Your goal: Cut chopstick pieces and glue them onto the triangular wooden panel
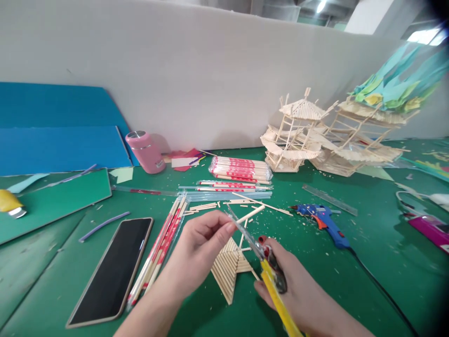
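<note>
My left hand [206,245] pinches a pale wooden chopstick [253,213] between thumb and fingers, its free end pointing up to the right. My right hand [291,281] is closed around yellow-handled shears [271,285]. Their metal jaws [247,236] reach up to the chopstick beside my left fingertips; whether the blade bites into it I cannot tell. Below both hands lies a small roof-like piece [226,271] of glued sticks, partly hidden by my left hand. Cut stick pieces [205,207] lie just beyond.
Wrapped chopsticks [242,168] lie at the back, with more packs [159,248] left of my hand. A phone [112,271] and a pink flask [145,152] are at left. A blue glue gun [321,222] with its cord lies right; stick pavilions [294,135] stand behind it.
</note>
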Motion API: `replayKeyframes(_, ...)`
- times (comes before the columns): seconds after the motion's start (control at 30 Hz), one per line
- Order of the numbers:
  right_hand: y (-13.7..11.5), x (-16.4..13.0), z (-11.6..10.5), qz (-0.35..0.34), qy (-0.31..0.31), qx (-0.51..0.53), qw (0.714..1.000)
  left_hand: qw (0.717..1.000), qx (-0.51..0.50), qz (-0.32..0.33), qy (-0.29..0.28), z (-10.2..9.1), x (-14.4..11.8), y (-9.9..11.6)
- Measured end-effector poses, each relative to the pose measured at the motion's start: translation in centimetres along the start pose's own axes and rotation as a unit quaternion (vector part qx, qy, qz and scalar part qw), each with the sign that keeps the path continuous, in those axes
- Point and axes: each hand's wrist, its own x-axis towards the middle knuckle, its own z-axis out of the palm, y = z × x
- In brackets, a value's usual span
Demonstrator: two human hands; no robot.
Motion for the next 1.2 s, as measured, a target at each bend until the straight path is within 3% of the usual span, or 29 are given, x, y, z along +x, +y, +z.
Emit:
replayKeyframes(0.23,0.5,-0.1,0.8,0.013,0.011,0.089,0.996,0.989,-0.125,-0.054,-0.052,-0.3,0.1,-0.6)
replayKeyframes(0.4,0.8,0.1,0.3,0.004,-0.018,0.054,0.998,0.999,0.032,-0.001,0.031,0.7,0.0,0.3)
replayKeyframes(0.5,1.1,0.0,0.3,0.013,0.01,0.02,1.0,0.998,0.06,0.02,0.026,0.8,-0.1,0.3)
replayKeyframes(0.73,2.8,-0.8,1.2,0.047,0.09,0.02,0.995,0.986,-0.136,-0.071,-0.06,0.8,0.2,-1.1)
replayKeyframes(1.0,3.1,-0.6,1.3,0.045,0.105,0.021,0.993,0.999,0.043,-0.012,0.01,1.3,0.0,-0.2)
replayKeyframes(1.2,2.4,-0.8,0.9,0.056,0.089,0.03,0.994,0.989,-0.112,-0.064,-0.068,1.0,0.3,-1.2)
